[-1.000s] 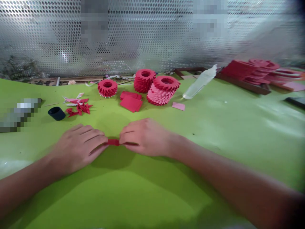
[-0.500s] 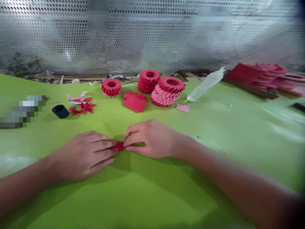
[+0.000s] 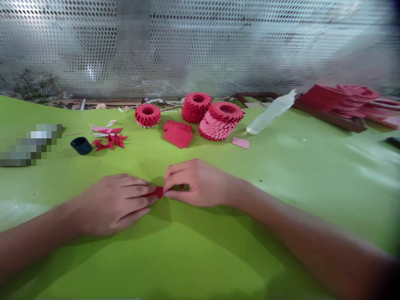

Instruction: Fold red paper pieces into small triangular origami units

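Note:
A small folded piece of red paper point(image 3: 158, 192) sits between my hands, low on the green table, and its ends are hidden under my fingers. My left hand point(image 3: 114, 204) lies flat with its fingertips pressing on the paper's left part. My right hand point(image 3: 196, 183) pinches the other end between thumb and fingers. Both hands nearly touch. Beyond them stand several rings of folded red paper units, including a small ring point(image 3: 147, 115), a red stack point(image 3: 196, 107) and a pink-and-red stack point(image 3: 220, 123).
Red paper rectangles point(image 3: 178, 136) lie beside the rings. To the left are loose folded units point(image 3: 110, 141) and a black cup point(image 3: 81, 146). A plastic bottle point(image 3: 271, 112) lies to the right, near a pink slip point(image 3: 240, 143) and stacked red paper point(image 3: 337, 100). Perforated metal point(image 3: 200, 50) stands behind the green table point(image 3: 281, 175).
My hands have moved closer together, and the red paper now shows as a shorter, folded piece. The view has shifted slightly, so the table items appear further right.

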`<control>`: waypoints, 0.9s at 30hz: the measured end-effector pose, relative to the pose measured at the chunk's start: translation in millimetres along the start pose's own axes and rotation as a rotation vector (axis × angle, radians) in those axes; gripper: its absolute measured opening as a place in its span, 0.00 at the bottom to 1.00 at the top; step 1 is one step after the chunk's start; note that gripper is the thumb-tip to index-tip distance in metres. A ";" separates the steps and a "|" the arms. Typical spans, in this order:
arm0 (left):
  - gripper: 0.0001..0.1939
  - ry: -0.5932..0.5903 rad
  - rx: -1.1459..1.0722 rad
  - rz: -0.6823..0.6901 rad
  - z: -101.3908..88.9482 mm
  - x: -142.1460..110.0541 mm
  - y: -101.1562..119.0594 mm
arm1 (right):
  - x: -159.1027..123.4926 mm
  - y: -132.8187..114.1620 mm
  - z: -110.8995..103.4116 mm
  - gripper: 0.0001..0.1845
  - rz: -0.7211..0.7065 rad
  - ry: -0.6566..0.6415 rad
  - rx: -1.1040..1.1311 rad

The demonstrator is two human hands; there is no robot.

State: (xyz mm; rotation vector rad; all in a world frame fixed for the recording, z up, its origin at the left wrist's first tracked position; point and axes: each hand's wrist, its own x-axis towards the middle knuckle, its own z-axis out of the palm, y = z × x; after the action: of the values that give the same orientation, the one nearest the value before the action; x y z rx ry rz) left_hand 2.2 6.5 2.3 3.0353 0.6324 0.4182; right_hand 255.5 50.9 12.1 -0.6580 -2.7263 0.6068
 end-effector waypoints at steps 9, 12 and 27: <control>0.18 -0.015 0.044 0.015 0.8 -1.5 -0.1 | 0.9 -0.5 -0.5 0.06 0.010 -0.009 0.010; 0.18 -0.003 0.061 0.025 0.7 -1.3 -0.5 | 1.0 0.5 -0.1 0.06 0.003 -0.006 0.012; 0.21 -0.002 0.150 0.101 -1.3 1.6 0.1 | 0.0 1.9 0.5 0.07 0.004 -0.016 0.010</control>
State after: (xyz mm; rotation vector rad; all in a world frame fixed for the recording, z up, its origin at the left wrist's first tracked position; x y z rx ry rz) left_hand 3.3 7.0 3.9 3.2205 0.5352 0.3860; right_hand 256.0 52.3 10.7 -0.6587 -2.7354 0.6293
